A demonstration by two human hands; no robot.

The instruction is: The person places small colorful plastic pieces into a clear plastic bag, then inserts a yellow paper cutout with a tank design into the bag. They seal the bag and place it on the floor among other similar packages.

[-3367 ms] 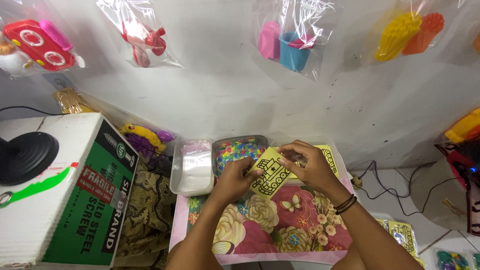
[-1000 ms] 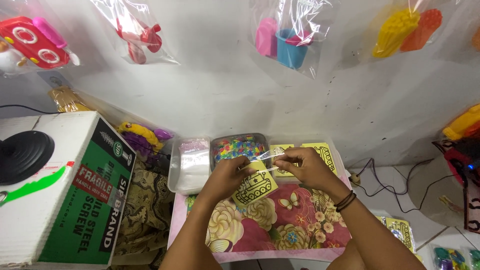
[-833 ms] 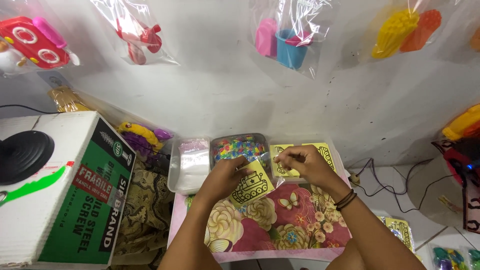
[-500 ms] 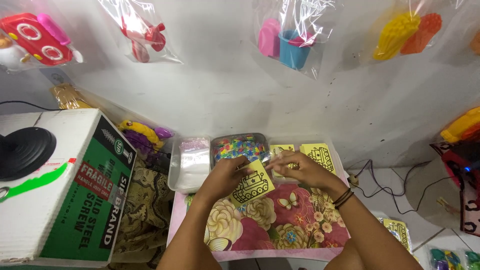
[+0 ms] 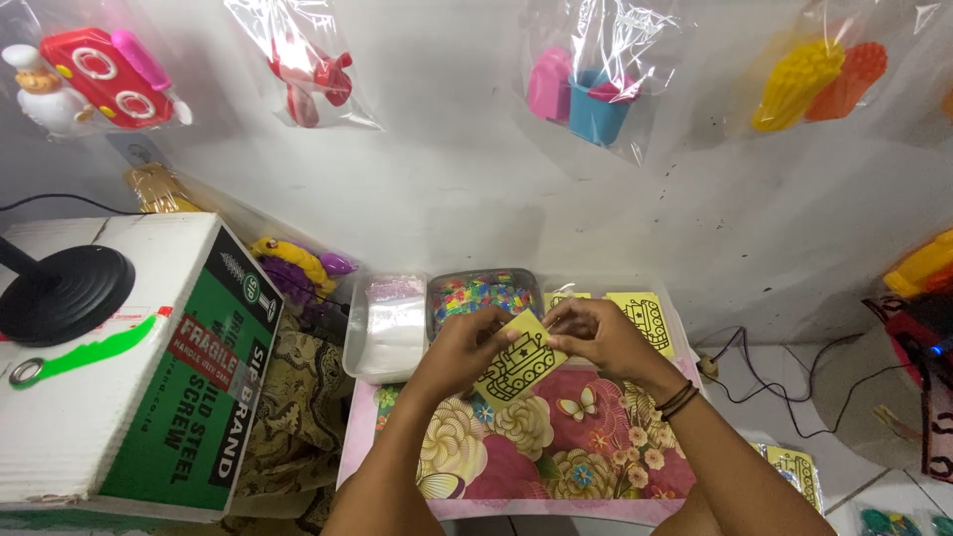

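My left hand (image 5: 459,349) pinches the yellow card (image 5: 518,359) at its 9 o'clock edge, fingers curled shut on it. Right hand (image 5: 594,335) grips the same card's 1 o'clock corner, thumb and forefinger closed. Card has a black line drawing, tilted, held just above the floral tray (image 5: 556,452).

Rest, big to small:
- cardboard box (image 5: 149,377), white and green, at 9 o'clock of the tray, black round base (image 5: 62,293) on top
- clear tub of plastic bags (image 5: 385,323), 10 o'clock of my left hand
- tray of coloured beads (image 5: 476,293), 12 o'clock, just behind my fingers
- stack of yellow cards (image 5: 643,316), 2 o'clock, beside my right hand
- bagged toys hang on the wall, 12 o'clock
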